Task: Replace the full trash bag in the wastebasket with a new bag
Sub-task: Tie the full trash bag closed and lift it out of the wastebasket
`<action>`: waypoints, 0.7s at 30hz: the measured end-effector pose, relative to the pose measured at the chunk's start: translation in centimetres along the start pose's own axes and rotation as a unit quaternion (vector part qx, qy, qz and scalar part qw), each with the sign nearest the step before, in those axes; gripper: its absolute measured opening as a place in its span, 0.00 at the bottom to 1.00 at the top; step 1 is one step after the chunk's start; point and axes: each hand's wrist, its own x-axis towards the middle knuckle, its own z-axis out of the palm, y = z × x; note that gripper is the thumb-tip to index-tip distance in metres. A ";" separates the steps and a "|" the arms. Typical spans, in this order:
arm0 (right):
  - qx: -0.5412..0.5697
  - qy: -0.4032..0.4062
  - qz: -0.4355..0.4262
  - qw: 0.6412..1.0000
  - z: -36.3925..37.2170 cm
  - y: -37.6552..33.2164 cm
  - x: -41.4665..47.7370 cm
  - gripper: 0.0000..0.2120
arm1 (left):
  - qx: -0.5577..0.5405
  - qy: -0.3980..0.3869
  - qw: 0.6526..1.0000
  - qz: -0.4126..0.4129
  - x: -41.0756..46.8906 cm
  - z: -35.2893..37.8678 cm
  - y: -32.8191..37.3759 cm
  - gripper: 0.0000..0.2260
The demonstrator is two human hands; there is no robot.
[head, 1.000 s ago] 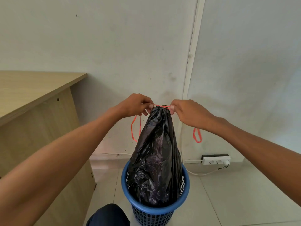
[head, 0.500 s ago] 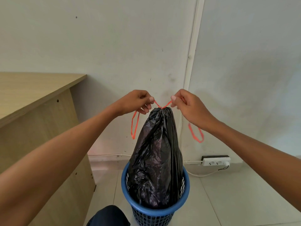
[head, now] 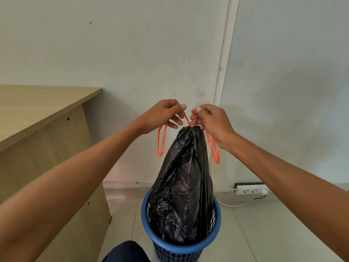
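Observation:
A full black trash bag (head: 182, 188) stands tall in a blue mesh wastebasket (head: 217, 224) on the floor, its mouth cinched to a point at the top. Orange drawstrings (head: 160, 142) come out of that point. My left hand (head: 162, 116) pinches the left string just above the bag's top, and its loop hangs below the hand. My right hand (head: 211, 120) pinches the right string close to the bag's neck, with a second orange loop (head: 214, 148) dangling under the wrist. Both hands are close together above the bag.
A wooden desk (head: 43, 110) stands at the left, its side panel close to the wastebasket. A white power strip (head: 251, 190) with a cable lies against the wall at the right. My knee in dark cloth (head: 126, 252) shows at the bottom. Tiled floor spreads to the right.
My hands have lifted from the bag's top and come closer together, raising the strings into a V above the cinched mouth. The bag stays in the basket.

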 end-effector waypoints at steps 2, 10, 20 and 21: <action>0.002 -0.019 0.000 1.000 -0.1 0.1 0.1 0.09 | 0.003 -0.002 1.000 0.007 0.0 0.0 0.2 0.12; -0.014 -0.027 -0.022 0.999 0.0 0.3 0.4 0.06 | 0.000 -0.015 1.000 0.027 0.2 0.1 0.5 0.11; 0.001 -0.007 -0.020 1.000 0.2 -0.4 0.6 0.05 | -0.023 0.001 0.999 0.025 0.7 -0.1 0.2 0.12; 0.023 -0.002 -0.005 1.000 0.2 -0.5 0.7 0.05 | -0.022 0.000 1.000 0.019 0.8 -0.1 0.1 0.12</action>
